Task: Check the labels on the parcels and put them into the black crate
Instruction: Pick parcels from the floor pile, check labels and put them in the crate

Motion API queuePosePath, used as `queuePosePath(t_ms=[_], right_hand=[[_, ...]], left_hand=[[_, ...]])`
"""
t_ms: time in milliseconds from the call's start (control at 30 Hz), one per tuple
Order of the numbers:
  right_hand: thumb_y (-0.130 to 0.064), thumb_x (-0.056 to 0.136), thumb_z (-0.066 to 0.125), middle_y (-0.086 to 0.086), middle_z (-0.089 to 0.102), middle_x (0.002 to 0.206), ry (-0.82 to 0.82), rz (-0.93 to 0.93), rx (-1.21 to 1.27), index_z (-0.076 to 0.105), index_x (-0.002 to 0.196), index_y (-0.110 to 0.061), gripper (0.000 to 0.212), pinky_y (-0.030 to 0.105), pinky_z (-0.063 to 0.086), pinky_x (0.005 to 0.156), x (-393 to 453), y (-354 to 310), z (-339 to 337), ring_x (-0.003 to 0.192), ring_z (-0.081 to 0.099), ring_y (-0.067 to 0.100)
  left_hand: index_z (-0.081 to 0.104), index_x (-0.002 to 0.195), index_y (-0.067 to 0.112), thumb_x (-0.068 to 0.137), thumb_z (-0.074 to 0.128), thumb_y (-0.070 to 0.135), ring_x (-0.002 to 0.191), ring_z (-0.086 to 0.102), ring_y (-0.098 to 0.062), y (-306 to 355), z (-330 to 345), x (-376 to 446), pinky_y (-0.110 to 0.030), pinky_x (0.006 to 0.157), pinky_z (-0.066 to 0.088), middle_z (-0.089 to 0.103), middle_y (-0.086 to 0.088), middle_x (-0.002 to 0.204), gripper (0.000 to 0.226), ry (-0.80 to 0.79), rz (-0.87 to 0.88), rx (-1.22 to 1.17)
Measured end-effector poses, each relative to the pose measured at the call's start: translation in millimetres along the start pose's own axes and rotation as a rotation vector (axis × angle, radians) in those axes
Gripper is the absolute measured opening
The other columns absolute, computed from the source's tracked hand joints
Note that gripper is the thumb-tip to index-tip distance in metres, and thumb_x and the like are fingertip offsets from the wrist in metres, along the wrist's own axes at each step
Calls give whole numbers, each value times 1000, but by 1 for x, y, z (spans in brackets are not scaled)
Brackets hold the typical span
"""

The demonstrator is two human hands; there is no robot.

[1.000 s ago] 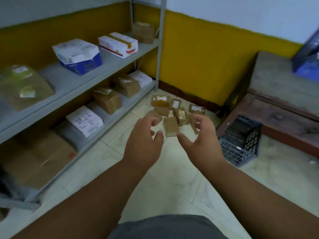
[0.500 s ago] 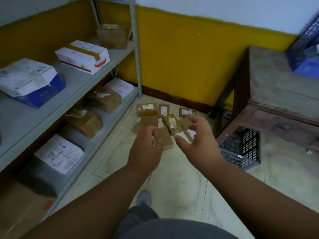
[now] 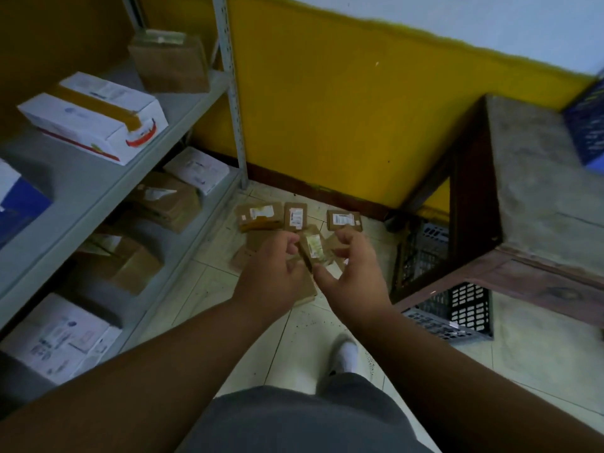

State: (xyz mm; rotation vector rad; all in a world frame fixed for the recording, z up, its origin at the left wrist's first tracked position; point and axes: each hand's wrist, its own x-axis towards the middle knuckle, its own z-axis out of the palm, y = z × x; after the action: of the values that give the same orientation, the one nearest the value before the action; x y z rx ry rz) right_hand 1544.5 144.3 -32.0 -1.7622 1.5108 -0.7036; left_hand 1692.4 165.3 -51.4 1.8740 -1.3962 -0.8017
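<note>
Several small brown parcels with white labels lie in a pile on the tiled floor by the yellow wall, among them one with a wide label [image 3: 260,216] and one at the right [image 3: 344,220]. A parcel with a yellowish label [image 3: 314,246] shows in the gap between my hands. My left hand [image 3: 273,276] and my right hand [image 3: 351,276] hover side by side above the pile, fingers loosely curled and holding nothing. They hide part of the pile. The black crate [image 3: 470,308] sits on the floor to the right, partly under a wooden table.
A grey metal shelf unit [image 3: 108,178] with larger boxes runs along the left. The wooden table [image 3: 536,178] stands at the right with a blue crate [image 3: 588,122] on top. My white shoe [image 3: 344,354] is on the tiles below my hands.
The view has moved closer to the pile and tilted down. Both hands have stretched further out over the parcels and drawn closer together. Nothing has been picked up.
</note>
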Motion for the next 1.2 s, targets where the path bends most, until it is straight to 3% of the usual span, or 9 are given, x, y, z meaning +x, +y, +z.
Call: queuePosePath(t_ms=[67, 200, 333, 500, 700, 867, 1067, 1200], right_hand=[[-27, 83, 75, -10, 51, 126, 9, 33, 16, 47, 131, -28, 56, 17, 43, 78, 28, 17, 3, 109, 52, 6], [-27, 81, 75, -9, 54, 124, -9, 95, 15, 50, 129, -26, 54, 19, 43, 81, 83, 59, -6, 110, 52, 8], [-25, 82, 74, -11, 50, 125, 3, 135, 24, 49, 132, -25, 56, 31, 47, 95, 149, 106, -28, 118, 50, 10], [-35, 80, 75, -5, 54, 122, 22, 261, 47, 44, 131, -31, 60, 44, 55, 90, 229, 188, -24, 110, 58, 15], [-29, 82, 78, -6, 53, 125, 93, 443, 82, 49, 129, -27, 55, 31, 50, 93, 286, 294, 28, 110, 55, 9], [-32, 85, 75, -7, 53, 128, 142, 618, 84, 48, 132, -25, 54, 26, 46, 86, 306, 388, 88, 110, 55, 10], [-31, 88, 73, -3, 51, 139, 153, 814, 97, 46, 137, -23, 56, 33, 49, 98, 329, 504, 181, 119, 56, 14], [-33, 86, 71, 3, 52, 137, 123, 820, 42, 48, 136, -23, 56, 44, 52, 99, 352, 589, 230, 118, 57, 20]], left_hand=[[52, 121, 29, 91, 58, 22, 87, 56, -4, 3, 10, 25, -21, 66, 45, 54, 12, 107, 32, -6, 8, 22], [52, 123, 28, 92, 57, 23, 89, 56, -4, 12, 38, 77, -28, 72, 51, 54, 11, 108, 32, -41, -60, 27], [52, 122, 29, 94, 57, 23, 85, 58, -9, 26, 94, 135, -34, 71, 55, 56, 11, 103, 29, -90, -126, -4], [53, 121, 27, 93, 57, 23, 80, 56, -4, 9, 182, 211, -22, 63, 44, 58, 10, 100, 29, -152, -192, -37], [50, 124, 28, 95, 58, 21, 88, 59, -3, -59, 282, 284, -30, 75, 55, 59, 10, 110, 31, -247, -326, -113], [49, 123, 28, 96, 58, 21, 102, 60, -15, -138, 372, 325, -36, 87, 54, 59, 6, 116, 30, -423, -423, -114], [49, 128, 26, 97, 58, 25, 103, 58, -11, -243, 467, 355, -25, 83, 49, 60, 4, 122, 33, -564, -391, 54], [47, 128, 13, 97, 51, 4, 76, 54, -6, -305, 530, 379, -9, 62, 42, 55, 9, 90, 32, -656, -415, 23]])
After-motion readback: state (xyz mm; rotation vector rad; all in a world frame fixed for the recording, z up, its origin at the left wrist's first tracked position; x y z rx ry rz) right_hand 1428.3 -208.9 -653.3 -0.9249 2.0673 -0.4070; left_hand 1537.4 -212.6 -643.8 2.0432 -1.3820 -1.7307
